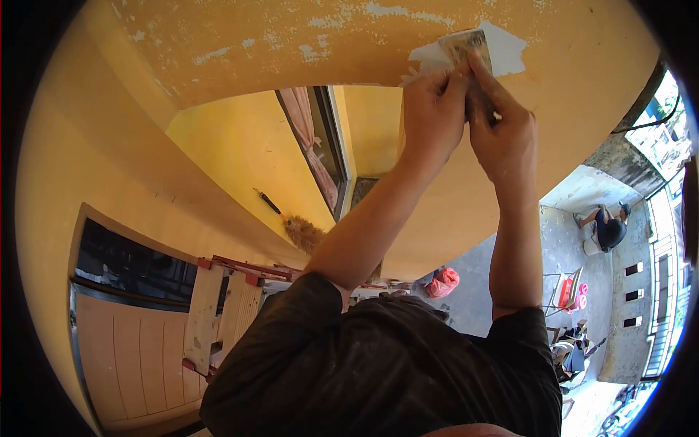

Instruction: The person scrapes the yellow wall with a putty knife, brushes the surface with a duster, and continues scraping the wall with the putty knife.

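Both my hands are raised against a yellow painted wall. They grip a flat scraper whose blade presses on the wall. My left hand wraps the handle from the left. My right hand holds it from the right, with a finger stretched along the blade. Around the blade is a white patch where the yellow paint is gone. Smaller flaked white spots run along the wall to the left.
A window with a pink curtain sits in the wall, and a broom leans beside it. A wooden trestle stands at the lower left. Further off are a red bag, a folding chair and a crouching person.
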{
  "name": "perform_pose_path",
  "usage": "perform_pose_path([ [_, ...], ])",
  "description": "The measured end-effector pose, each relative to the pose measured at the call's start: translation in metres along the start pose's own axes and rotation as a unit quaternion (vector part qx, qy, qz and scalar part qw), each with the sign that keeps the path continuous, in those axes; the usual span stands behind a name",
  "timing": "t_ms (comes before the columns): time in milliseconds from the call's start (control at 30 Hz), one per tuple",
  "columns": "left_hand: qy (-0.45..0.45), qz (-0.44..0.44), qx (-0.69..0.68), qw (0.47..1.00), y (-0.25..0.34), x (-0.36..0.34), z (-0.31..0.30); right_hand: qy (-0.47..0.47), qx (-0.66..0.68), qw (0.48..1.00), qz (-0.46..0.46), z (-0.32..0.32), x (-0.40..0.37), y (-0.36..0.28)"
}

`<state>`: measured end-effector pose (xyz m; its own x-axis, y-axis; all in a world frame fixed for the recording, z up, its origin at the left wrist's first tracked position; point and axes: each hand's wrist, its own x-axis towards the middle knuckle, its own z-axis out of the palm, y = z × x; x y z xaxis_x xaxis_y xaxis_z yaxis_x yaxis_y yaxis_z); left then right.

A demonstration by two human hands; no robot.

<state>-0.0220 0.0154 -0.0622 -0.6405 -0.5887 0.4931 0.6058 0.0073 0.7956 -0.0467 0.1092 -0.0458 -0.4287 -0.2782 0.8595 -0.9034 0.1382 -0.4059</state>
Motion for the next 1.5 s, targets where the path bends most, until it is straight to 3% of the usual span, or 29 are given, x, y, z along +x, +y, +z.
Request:
perform_pose_path([
  [100, -0.015, -0.006, -0.067, 0.998, -0.003, 0.002, -0.001, -0.016, -0.022, 1.000, 0.000, -0.002, -0.001, 0.001],
  [200, -0.003, -0.019, -0.031, 0.999, 0.001, -0.004, 0.002, 0.003, 0.027, 1.000, 0.005, 0.001, -0.003, 0.005],
  [333, -0.016, -0.001, -0.026, 1.000, 0.005, -0.002, 0.001, -0.034, -0.027, 0.999, 0.011, -0.004, -0.001, 0.002],
  [433, 0.011, -0.010, -0.043, 0.999, 0.008, 0.000, 0.003, -0.020, -0.012, 0.999, -0.034, -0.002, 0.004, 0.001],
  [500, -0.012, 0.009, -0.017, 1.000, 0.005, 0.005, 0.001, -0.059, -0.008, 0.995, 0.074, -0.006, 0.006, -0.005],
  [633, -0.006, 0.035, -0.031, 0.999, -0.001, 0.004, 0.003, -0.041, 0.003, 0.999, 0.023, -0.004, 0.004, 0.004],
  [700, -0.003, 0.024, -0.059, 0.998, 0.001, 0.006, 0.004, -0.061, 0.030, 0.994, 0.086, -0.004, 0.007, 0.000],
  [933, 0.003, 0.045, -0.021, 0.999, -0.006, 0.007, 0.006, -0.068, 0.017, 0.993, 0.092, -0.007, 0.005, 0.001],
  [1033, -0.002, 0.037, -0.042, 0.998, 0.001, 0.002, 0.004, -0.049, 0.003, 0.997, 0.051, -0.006, 0.004, 0.001],
  [1100, 0.002, 0.063, 0.003, 0.998, 0.003, 0.005, 0.005, -0.084, 0.009, 0.988, 0.130, -0.008, 0.010, -0.005],
  [1200, 0.004, 0.026, -0.046, 0.999, 0.015, 0.009, 0.007, -0.090, -0.019, 0.982, 0.164, -0.010, 0.017, -0.020],
  [1233, 0.004, 0.033, -0.042, 0.999, 0.013, 0.010, 0.006, -0.087, -0.013, 0.983, 0.159, -0.009, 0.017, -0.016],
  [1300, -0.013, 0.035, 0.017, 0.999, 0.004, 0.000, 0.002, -0.070, 0.003, 0.997, 0.022, -0.010, 0.005, 0.001],
  [1333, -0.028, 0.014, 0.000, 1.000, 0.003, -0.008, 0.001, -0.068, 0.009, 0.998, 0.014, -0.010, -0.003, 0.005],
  [1400, -0.046, 0.007, 0.029, 0.999, -0.006, -0.024, -0.001, -0.061, 0.027, 0.993, 0.095, -0.015, -0.024, 0.007],
  [1467, -0.121, 0.030, 0.126, 0.984, -0.014, -0.037, -0.017, -0.097, 0.044, 0.975, 0.197, -0.026, -0.048, 0.003],
  [1500, -0.122, 0.036, 0.136, 0.982, -0.017, -0.040, -0.027, -0.102, 0.049, 0.980, 0.163, -0.028, -0.060, 0.009],
])
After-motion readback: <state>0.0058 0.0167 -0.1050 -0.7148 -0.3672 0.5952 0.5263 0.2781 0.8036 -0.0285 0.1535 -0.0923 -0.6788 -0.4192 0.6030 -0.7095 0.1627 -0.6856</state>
